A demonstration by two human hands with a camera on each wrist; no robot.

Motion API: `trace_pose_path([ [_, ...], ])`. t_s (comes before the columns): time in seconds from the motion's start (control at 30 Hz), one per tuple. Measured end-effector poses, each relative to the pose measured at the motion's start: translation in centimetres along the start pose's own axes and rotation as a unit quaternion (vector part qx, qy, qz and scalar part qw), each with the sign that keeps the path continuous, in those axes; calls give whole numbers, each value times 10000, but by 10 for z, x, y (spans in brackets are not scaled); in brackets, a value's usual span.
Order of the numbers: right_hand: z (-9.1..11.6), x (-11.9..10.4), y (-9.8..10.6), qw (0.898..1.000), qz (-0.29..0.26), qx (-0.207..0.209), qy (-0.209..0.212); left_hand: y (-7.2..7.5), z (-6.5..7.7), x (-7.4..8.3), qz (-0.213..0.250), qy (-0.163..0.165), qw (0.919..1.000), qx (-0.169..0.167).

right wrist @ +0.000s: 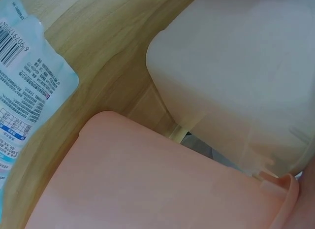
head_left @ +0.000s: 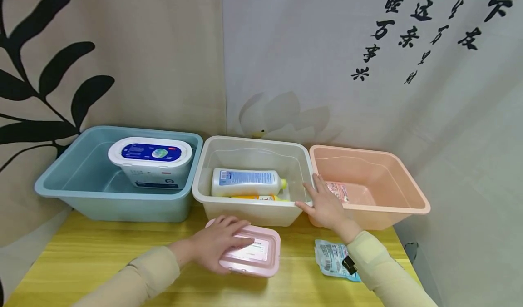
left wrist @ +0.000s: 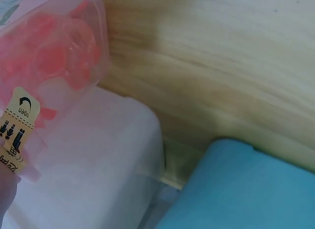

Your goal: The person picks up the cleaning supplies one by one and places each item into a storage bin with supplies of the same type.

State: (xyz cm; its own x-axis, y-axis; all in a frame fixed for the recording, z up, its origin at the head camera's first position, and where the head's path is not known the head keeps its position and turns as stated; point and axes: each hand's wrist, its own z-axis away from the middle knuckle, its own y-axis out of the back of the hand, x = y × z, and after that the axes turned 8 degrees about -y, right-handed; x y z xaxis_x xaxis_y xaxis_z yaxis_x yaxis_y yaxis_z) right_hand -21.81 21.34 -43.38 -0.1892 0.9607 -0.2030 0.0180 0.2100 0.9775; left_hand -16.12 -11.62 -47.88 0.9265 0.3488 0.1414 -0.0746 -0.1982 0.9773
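Note:
My left hand [head_left: 222, 244] grips a pink lidded plastic box [head_left: 267, 264] at its left end, in front of the bins. The left wrist view shows the box's translucent side with red pieces inside and a paper "open" tab [left wrist: 20, 113]. My right hand [head_left: 327, 207] touches the adjoining rims of the white bin [head_left: 249, 211] and the peach bin [head_left: 380, 216], its fingers spread. A white bottle [head_left: 245, 183] with a yellow cap lies in the white bin, a yellow package [head_left: 261, 198] partly hidden beside it. A pink packet [head_left: 338, 191] is in the peach bin.
The blue bin [head_left: 122, 205] at left holds a white lidded tub [head_left: 157, 173] with a dark blue label. A light blue pouch [head_left: 330, 257] lies on the wooden table [head_left: 298, 279] beside my right forearm. A printed curtain [head_left: 294, 61] hangs behind the bins.

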Motion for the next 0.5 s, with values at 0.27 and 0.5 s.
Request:
trace_pose_path([
  [0.27,0,-1,0,10000,8,1,7,23,7,3,-110,93,9999,94],
  [0.5,0,0,-1,10000,93,-35,6,43,11,8,-176,163,9997,-8],
])
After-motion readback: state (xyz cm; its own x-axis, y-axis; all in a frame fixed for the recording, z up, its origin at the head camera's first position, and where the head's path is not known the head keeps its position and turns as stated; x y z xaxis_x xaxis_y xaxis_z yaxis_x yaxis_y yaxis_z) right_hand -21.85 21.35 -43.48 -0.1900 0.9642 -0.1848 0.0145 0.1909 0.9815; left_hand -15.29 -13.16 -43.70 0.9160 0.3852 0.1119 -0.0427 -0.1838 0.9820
